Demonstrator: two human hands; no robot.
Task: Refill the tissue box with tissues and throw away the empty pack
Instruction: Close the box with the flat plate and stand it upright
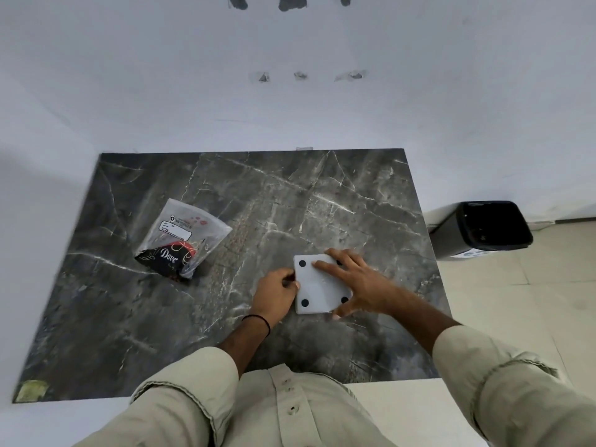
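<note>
A white square tissue box point(317, 290) lies upside down on the dark marble table point(129, 317), its black round feet facing up. My right hand point(351, 282) rests flat over the box's right side, fingers spread along its top and edges. My left hand point(277, 291) pinches the box's left edge with curled fingers. A clear plastic tissue pack point(182, 240) with a white label and a black and red "Dove" print lies to the left, apart from both hands; it looks mostly flat.
A black open waste bin point(480, 229) stands on the tiled floor just past the table's right edge. White walls border the table at the back and left. A yellowish patch point(32, 390) marks the table's near left corner.
</note>
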